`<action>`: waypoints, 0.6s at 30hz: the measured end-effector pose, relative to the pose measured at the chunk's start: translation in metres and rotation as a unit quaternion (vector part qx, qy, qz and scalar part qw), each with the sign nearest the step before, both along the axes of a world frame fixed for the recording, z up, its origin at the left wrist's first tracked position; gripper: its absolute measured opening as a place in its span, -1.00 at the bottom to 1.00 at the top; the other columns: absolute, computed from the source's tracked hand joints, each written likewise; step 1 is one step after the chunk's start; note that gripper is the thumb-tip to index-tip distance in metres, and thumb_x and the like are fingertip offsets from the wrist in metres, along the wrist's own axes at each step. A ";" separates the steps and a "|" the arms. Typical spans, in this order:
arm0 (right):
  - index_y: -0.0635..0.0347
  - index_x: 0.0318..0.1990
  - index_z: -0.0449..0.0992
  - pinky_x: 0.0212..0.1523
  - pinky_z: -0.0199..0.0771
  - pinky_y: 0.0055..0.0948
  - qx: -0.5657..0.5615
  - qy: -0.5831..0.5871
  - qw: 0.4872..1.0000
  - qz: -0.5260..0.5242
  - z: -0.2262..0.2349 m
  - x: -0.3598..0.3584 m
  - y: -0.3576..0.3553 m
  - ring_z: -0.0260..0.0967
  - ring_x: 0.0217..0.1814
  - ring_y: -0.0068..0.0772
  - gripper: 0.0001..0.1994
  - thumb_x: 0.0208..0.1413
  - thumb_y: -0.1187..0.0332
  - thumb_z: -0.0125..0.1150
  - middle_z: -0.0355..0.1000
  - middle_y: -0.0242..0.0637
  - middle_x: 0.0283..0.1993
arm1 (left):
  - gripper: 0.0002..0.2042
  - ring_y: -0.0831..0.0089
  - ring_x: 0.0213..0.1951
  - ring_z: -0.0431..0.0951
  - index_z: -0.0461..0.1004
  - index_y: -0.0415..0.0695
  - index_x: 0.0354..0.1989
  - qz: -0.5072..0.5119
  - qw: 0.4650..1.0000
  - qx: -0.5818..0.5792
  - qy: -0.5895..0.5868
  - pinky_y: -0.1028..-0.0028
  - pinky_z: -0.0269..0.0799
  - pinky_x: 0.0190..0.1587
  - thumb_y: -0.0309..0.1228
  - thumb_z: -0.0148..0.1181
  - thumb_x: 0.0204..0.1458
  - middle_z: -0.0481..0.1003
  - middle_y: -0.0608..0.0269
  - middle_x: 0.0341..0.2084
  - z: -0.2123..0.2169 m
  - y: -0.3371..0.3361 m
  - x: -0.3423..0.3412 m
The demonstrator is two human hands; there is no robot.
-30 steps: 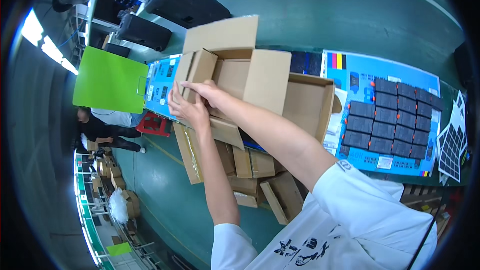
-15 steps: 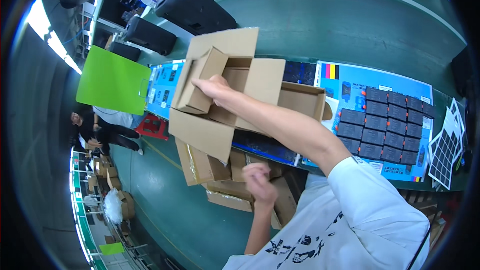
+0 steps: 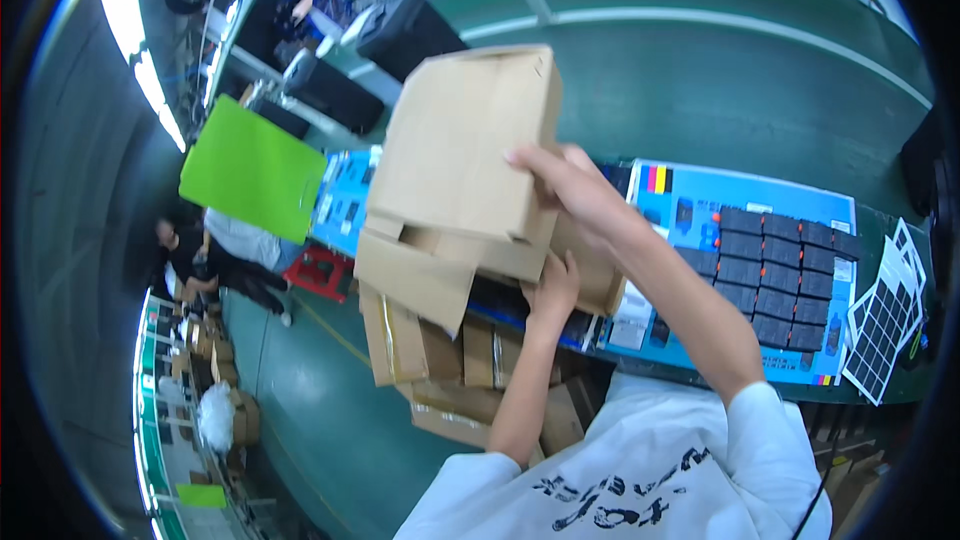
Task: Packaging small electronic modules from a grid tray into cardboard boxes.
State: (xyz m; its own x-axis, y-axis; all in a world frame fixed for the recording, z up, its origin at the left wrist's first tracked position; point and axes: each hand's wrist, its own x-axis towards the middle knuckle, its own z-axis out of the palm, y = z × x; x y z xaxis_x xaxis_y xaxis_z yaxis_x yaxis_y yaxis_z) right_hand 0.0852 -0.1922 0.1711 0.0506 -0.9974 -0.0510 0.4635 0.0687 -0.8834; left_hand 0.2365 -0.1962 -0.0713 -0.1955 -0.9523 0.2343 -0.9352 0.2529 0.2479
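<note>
- Now the open carton [image 3: 417,278] has a flap spread outward toward the person; the lifted box hides most of its inside.
- The shallow cardboard box [image 3: 465,140], tilted within that carton half a second ago, is raised above it, broad face showing.
- The right hand [image 3: 570,183] grips this box at its right edge, thumb on the face.
- The left hand [image 3: 555,287], earlier in mid-air, is at the carton's near side; whether it grips, I cannot tell.

Plain tan box [image 3: 460,140], lime-green panel [image 3: 250,170], white sheets [image 3: 873,335] with seemingly black grids.
</note>
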 end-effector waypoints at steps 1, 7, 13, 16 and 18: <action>0.45 0.26 0.37 0.21 0.45 -0.28 0.003 -0.003 1.000 -0.011 -0.009 -0.014 0.009 0.46 0.14 -0.36 -0.24 0.13 -0.05 0.36 0.49 -0.10 0.12 | -0.42 -0.24 0.29 0.40 0.25 -0.32 0.38 0.029 0.997 0.073 -0.011 -0.07 0.29 0.34 -0.09 -0.09 0.39 0.42 -0.33 0.24 0.017 0.003 -0.012; 0.45 0.31 0.34 0.23 0.47 -0.32 0.023 -0.016 0.997 -0.078 -0.038 -0.076 0.119 0.48 0.22 -0.35 -0.28 0.14 0.06 0.33 0.49 -0.08 0.19 | -0.59 -0.01 0.13 0.55 0.46 -0.22 0.24 -0.197 0.966 0.073 0.152 0.07 0.48 0.20 -0.31 0.11 0.28 0.54 -0.08 0.08 0.057 0.072 0.006; 0.47 0.37 0.26 0.25 0.47 -0.33 0.082 -0.004 0.983 -0.165 -0.074 -0.111 0.226 0.46 0.25 -0.27 -0.21 0.06 0.11 0.32 0.44 -0.04 0.25 | -0.40 0.12 0.31 0.43 0.19 -0.16 0.47 -0.251 0.445 0.431 0.744 0.11 0.39 0.35 -0.01 -0.15 0.42 0.37 0.08 0.35 0.041 0.104 0.011; 0.46 0.36 0.27 0.21 0.45 -0.38 0.130 -0.149 0.958 -0.209 -0.101 -0.130 0.274 0.44 0.24 -0.32 -0.24 0.11 0.12 0.32 0.45 -0.10 0.21 | -0.40 0.14 0.30 0.45 0.21 -0.17 0.47 -0.224 0.459 0.480 0.713 0.12 0.44 0.32 -0.04 -0.07 0.39 0.39 0.08 0.34 0.069 0.117 -0.019; 0.46 0.37 0.27 0.21 0.45 -0.38 0.116 -0.107 0.957 -0.242 -0.108 -0.143 0.302 0.43 0.25 -0.32 -0.23 0.11 0.11 0.32 0.43 -0.09 0.23 | -0.40 0.14 0.29 0.47 0.23 -0.17 0.46 -0.230 0.343 0.520 0.748 0.12 0.47 0.29 -0.10 0.06 0.36 0.42 0.09 0.31 0.081 0.121 -0.052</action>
State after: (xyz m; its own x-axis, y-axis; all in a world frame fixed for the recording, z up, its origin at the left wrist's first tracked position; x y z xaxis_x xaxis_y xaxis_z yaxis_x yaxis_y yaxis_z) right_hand -0.0574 0.1100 0.0633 -0.3815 -0.8693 -0.3144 0.6591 -0.0173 -0.7519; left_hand 0.1840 -0.0751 0.0099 -0.7824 -0.6225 -0.0196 0.5149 -0.6641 0.5421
